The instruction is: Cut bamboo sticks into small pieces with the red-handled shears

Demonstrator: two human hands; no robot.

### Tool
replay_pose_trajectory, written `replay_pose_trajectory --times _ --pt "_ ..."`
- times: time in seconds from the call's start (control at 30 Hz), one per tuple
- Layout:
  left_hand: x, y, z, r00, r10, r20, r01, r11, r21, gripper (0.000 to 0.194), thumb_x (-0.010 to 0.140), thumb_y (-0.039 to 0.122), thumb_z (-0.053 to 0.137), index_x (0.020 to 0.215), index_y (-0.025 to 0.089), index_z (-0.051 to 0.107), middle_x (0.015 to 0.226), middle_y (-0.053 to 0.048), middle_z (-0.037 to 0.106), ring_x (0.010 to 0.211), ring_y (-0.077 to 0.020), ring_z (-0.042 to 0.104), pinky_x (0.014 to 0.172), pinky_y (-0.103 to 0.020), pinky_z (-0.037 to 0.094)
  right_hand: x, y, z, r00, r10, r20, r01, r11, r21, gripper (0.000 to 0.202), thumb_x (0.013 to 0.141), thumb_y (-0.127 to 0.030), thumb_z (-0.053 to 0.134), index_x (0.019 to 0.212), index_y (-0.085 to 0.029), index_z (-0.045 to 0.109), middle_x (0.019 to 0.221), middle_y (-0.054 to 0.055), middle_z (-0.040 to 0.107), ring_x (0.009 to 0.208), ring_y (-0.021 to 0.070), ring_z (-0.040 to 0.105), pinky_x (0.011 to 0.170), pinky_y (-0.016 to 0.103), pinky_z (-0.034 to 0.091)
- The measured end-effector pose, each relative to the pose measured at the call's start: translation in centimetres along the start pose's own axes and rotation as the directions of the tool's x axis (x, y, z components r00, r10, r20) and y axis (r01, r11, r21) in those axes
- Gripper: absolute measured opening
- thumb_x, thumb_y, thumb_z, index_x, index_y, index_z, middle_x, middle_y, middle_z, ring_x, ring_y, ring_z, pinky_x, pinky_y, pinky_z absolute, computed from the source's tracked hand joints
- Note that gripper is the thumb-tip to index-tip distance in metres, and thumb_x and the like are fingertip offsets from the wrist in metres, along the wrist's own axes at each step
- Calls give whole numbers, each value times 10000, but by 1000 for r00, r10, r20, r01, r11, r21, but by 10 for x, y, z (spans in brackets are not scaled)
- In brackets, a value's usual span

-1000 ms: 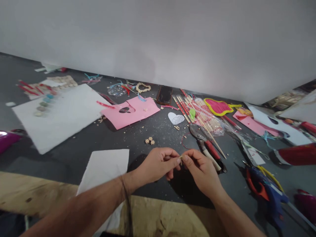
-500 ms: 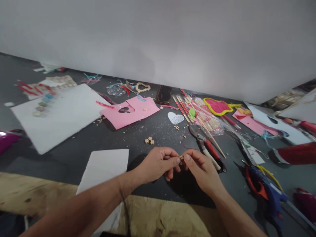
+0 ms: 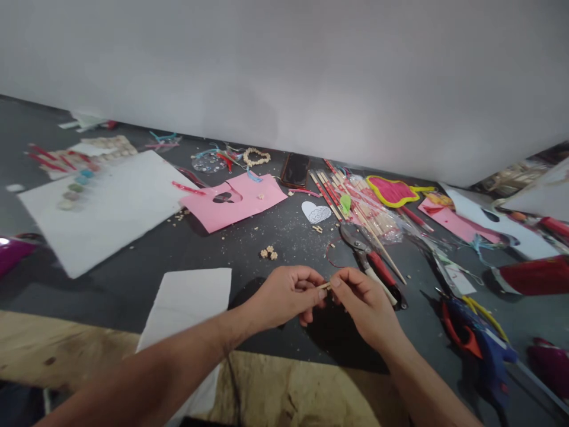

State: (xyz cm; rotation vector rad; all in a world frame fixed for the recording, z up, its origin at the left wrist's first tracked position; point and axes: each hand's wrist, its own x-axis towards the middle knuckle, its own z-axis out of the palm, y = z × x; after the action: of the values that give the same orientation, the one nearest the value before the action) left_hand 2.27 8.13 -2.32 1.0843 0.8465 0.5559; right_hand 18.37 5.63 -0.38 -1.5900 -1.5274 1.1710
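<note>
Between my two hands is a short piece of wooden stick [image 3: 325, 286], pinched from both ends. My left hand [image 3: 288, 296] grips its left end between thumb and fingers. On the other end are the thumb and fingertips of my right hand [image 3: 362, 299]. Just beyond them on the dark table lies a small cluster of cut wooden bits [image 3: 268, 253]. Pruning shears [image 3: 371, 258] with one red and one white handle rest beside my right hand. A white paper heart [image 3: 316, 212] with a drawn pattern lies farther back.
Chopsticks [image 3: 326, 193] in torn plastic lie behind the shears. Pink paper [image 3: 233, 201] and a large white board [image 3: 115, 207] spread to the left. A smaller white board [image 3: 191, 296] sits by my left forearm. A blue glue gun [image 3: 482, 344] is at right.
Both hands stay in nearly the same place. The fingers have shifted slightly, and more of the stick piece shows between them.
</note>
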Motion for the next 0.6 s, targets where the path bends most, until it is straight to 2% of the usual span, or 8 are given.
replay_pose_trajectory --times 0.1,0.27,0.6 --pt "0 -1 2 999 4 -47 -3 1000 24 197 740 291 585 836 121 565 658 -2 612 396 -44 505 396 -156 427 1 0 0 1000 -8 -12 8 1000 4 290 821 -422 485 650 -190 513 558 -38 470 516 92 406 478 213 338" --pt "-3 -2 4 991 87 -105 -71 987 145 164 760 285 547 815 134 580 645 6 605 416 -55 533 407 -152 428 1 -1 2 999 -28 -15 28 1000 7 287 823 -398 487 623 -194 508 554 -38 466 518 92 401 478 208 339" --pt "-3 -4 4 978 113 -177 -68 968 241 165 758 311 549 768 149 580 619 16 600 414 -68 551 389 -149 432 1 1 6 998 -41 -46 41 999 -2 281 824 -383 493 616 -194 495 561 -39 455 536 95 411 501 209 357"
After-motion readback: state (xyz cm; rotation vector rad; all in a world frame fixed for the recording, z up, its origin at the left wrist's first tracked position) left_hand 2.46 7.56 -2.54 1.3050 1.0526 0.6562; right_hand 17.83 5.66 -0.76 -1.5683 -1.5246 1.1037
